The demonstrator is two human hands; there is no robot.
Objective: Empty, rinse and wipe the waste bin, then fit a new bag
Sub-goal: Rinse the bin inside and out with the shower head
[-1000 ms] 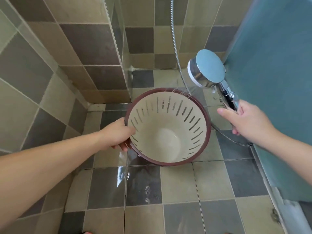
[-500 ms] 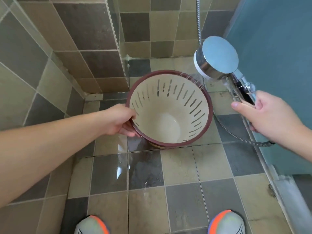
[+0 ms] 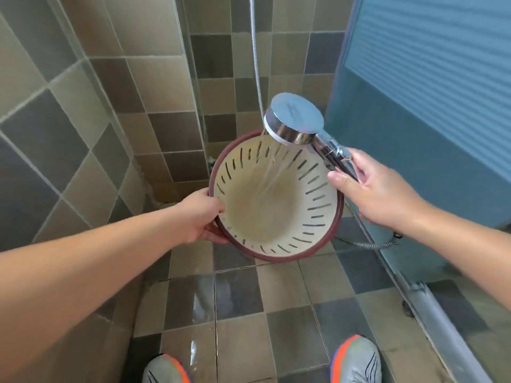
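At 9 o'clock of the frame, the left forearm enters and runs toward centre. The left hand (image 3: 199, 217) grips the rim of the waste bin (image 3: 276, 214) at the bin's 9 o'clock edge: the thumb lies over the inner wall, and the remaining fingers curl under the rim on the outside.

The bin sits at frame centre, held off the floor and tilted so its mouth faces the camera. It is cream inside with a dark red rim (image 3: 279, 258), and narrow vertical slots ring the upper wall. No bag is fitted. The base looks wet and slightly brownish.

At 1 o'clock of the bin, the shower head (image 3: 293, 120) points down and inward, its chrome body just above the rim. A water spray (image 3: 272, 175) runs from it onto the bin's inner wall and base.

At 3 o'clock of the bin, the right hand (image 3: 376, 189) holds the shower handle (image 3: 336, 156), fingers wrapped round it and thumb extended along the near side. The metal hose (image 3: 367, 245) loops below the wrist; a second run rises at 12 o'clock.

At 6 o'clock, two grey shoes with orange trim (image 3: 356, 360) stand on the wet tiled floor (image 3: 237, 297). A blue panel (image 3: 431, 106) fills the 2 o'clock region.
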